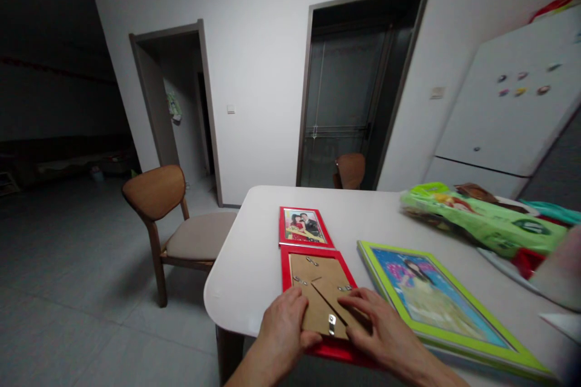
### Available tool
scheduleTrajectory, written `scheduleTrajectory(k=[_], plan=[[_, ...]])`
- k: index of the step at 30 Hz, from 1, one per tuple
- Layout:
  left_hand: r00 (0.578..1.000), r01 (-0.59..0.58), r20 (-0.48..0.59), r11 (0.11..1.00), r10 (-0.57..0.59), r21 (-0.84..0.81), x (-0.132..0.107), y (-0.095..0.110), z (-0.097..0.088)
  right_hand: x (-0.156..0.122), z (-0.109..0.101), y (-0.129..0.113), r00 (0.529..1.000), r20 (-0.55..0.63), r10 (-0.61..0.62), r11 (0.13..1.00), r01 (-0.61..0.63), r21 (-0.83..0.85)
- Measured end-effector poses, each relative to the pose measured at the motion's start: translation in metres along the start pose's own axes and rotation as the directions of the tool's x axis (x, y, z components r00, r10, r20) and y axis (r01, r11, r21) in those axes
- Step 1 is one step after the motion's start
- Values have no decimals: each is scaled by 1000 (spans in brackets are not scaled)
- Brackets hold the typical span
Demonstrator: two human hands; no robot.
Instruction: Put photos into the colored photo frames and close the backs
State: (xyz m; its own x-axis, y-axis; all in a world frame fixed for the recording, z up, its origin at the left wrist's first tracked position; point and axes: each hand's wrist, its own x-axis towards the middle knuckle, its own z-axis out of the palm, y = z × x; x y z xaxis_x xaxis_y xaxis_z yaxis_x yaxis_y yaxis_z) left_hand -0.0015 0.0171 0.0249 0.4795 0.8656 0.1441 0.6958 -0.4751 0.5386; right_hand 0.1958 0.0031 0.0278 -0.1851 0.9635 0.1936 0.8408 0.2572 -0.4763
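Face down at the table's near edge lies a red picture frame (pixel 286 272), its brown backing board (pixel 318 302) showing. Small metal clips (pixel 332 324) sit around the board, and a dark slanted slit crosses it. My left hand (pixel 284 323) grips the frame's left side, thumb on the lower part of the board. On the right side my right hand (pixel 379 323) holds the frame with bent fingers over the board's edge. Just beyond, touching or nearly touching it, a second red picture frame (pixel 282 227) lies face up with a photo of two people.
A large green-framed picture (pixel 436 296) lies right of my hands. Behind it are a green plastic package (pixel 481 217) and other items on the white table (pixel 254 254). A wooden chair (pixel 154 193) stands left, a white fridge (pixel 508 121) at the right.
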Motion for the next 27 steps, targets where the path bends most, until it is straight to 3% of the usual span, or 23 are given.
scheduleTrajectory(k=[8, 17, 23, 27], plan=[[997, 0, 77, 999, -4, 54, 7, -5, 2, 1, 20, 11, 999, -47, -14, 997, 11, -79], [999, 30, 39, 999, -29, -35, 0, -8, 4, -2, 31, 4, 997, -78, 29, 990, -39, -134], [998, -11, 61, 999, 13, -30, -5, -15, 6, 8, 24, 10, 996, -85, 23, 984, -37, -172], [993, -73, 91, 997, 74, -19, -7, -19, 10, 23, 20, 15, 993, -110, 45, 955, -75, -288]])
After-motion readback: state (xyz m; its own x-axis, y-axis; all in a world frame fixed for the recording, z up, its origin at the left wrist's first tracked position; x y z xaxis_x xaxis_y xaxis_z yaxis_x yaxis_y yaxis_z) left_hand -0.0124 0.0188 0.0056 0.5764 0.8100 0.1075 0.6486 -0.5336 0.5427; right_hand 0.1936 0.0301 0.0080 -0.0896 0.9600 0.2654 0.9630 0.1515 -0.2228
